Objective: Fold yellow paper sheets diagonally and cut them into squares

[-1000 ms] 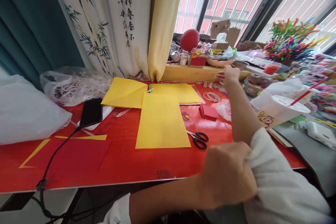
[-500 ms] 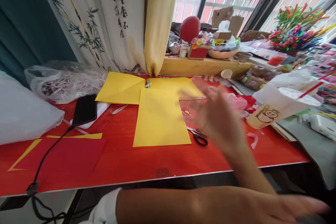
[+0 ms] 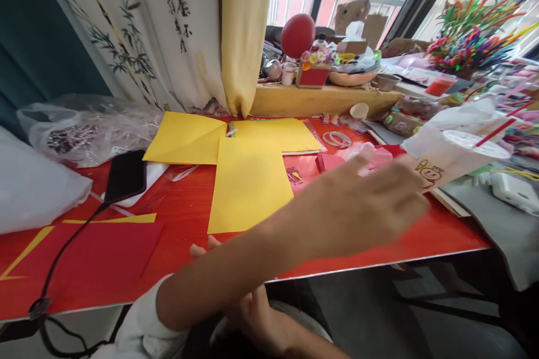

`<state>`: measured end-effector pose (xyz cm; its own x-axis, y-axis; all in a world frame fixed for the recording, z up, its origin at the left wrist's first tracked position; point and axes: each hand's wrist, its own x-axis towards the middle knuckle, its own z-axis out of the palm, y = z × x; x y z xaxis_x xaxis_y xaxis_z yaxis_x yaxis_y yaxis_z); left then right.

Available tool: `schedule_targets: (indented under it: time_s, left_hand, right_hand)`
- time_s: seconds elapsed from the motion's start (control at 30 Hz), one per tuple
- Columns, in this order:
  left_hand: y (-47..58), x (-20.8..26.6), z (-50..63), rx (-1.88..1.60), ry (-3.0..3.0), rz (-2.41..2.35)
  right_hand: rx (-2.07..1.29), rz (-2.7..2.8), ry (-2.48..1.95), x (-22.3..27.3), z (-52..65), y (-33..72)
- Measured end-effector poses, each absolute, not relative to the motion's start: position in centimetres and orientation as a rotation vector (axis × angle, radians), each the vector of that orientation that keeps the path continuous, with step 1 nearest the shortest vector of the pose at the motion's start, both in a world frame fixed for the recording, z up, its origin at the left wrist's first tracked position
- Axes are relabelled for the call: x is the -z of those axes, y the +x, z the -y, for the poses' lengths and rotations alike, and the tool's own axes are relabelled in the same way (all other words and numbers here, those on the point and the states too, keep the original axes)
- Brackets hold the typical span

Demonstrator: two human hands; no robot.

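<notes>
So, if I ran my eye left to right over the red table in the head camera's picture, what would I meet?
White plastic bag → black phone → front yellow sheet → small red stack → drink cup with red straw.

A paper sheet (image 3: 248, 182) lies on the table (image 3: 185, 196); from my remote seat I see a phone (image 3: 126, 175) to its left, a bag (image 3: 105, 126) behind the phone, a cup (image 3: 458, 151) to the right and a bowl (image 3: 352, 78) on the ledge (image 3: 311, 102) behind.
</notes>
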<state>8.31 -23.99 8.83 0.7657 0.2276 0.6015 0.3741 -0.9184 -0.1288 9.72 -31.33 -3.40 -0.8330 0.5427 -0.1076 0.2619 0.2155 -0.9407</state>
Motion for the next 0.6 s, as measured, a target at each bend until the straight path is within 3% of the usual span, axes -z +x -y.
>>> schedule_targets:
  time_s: [0.13,0.3,0.43,0.6]
  left_hand:
    - [3.4,-6.6,20.2,0.753,-2.643,0.775]
    - [-5.7,-0.4,17.0,0.507,-2.167,2.139]
    - [-9.8,3.5,15.3,0.480,-2.129,2.439]
    - [-10.0,4.8,14.1,0.630,-2.354,2.618]
  right_hand:
    - [-1.403,2.339,-0.627,3.8,30.2,14.8]
    - [-0.478,1.877,-1.497,7.0,26.5,22.7]
    - [-0.055,2.108,-1.678,8.4,23.2,26.0]
    - [0.356,2.063,-1.933,7.9,20.1,28.4]
